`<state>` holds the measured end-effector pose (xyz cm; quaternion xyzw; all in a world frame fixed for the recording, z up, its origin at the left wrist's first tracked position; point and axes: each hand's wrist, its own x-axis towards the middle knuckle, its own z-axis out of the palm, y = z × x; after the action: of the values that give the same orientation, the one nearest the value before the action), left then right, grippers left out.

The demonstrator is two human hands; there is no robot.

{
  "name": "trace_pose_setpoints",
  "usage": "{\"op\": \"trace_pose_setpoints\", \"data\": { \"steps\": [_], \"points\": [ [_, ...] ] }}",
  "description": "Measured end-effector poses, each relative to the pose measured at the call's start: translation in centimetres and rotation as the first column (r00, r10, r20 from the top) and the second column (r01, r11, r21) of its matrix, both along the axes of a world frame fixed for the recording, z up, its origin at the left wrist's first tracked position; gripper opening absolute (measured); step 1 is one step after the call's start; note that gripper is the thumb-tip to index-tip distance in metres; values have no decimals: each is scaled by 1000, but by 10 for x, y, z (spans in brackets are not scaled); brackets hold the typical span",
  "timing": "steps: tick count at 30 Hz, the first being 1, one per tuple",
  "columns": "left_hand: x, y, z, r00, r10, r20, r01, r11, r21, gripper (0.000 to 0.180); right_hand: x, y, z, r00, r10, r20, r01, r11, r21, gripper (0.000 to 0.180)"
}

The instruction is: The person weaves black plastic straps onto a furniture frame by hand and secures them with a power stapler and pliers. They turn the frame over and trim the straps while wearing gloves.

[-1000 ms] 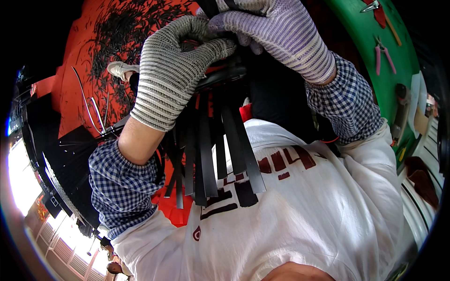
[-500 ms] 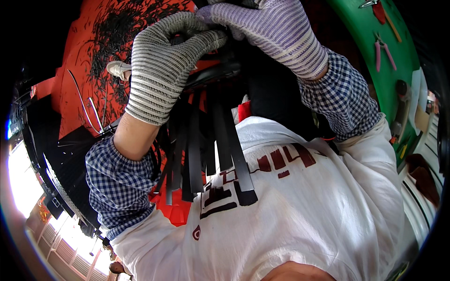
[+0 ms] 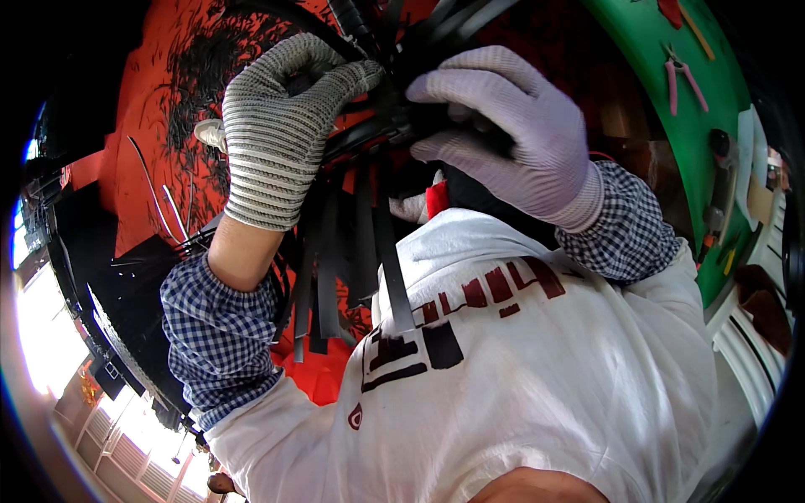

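My left hand, in a grey-and-white striped knit glove, is closed with thumb and forefinger pinched on flat black strips near the top middle. These belong to a dark piece of crossed strips, its details lost in shadow. Loose strip ends hang from it toward my white shirt, and others fan out above. To the right of the piece, my right hand, in a pale purple glove, is open, its fingers curved and apart. Nothing can be made out in its grip.
Black scraps litter the red floor at the left, beside a pale shoe and thin rods. On the green surface at the right lie pink-handled pliers and a dark-handled tool.
My right hand has come away from my left, moving down and opening its fingers. Black strips now fan out at the top. The left hand has stayed nearly in place, still pinching.
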<state>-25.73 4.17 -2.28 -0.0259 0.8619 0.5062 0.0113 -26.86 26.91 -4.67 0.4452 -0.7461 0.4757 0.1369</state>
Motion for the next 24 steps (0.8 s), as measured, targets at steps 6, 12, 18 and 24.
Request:
{"op": "trace_pose_setpoints", "data": {
  "steps": [6,12,18,24],
  "points": [
    [3,1,0,998,-38,-43,35,996,-77,12,-5,-15,-9,990,-65,128,54,995,87,47],
    [-6,-2,10,1000,-6,16,8,992,-125,15,-8,-17,-3,988,-49,149,22,983,180,40],
    [-13,1,-3,992,-109,56,114,990,-85,18,-7,-11,-10,986,-51,160,15,976,215,34],
    [-3,2,0,998,-23,66,27,998,-48,15,-13,-21,-6,991,-31,129,1,974,228,35]
  ]
}}
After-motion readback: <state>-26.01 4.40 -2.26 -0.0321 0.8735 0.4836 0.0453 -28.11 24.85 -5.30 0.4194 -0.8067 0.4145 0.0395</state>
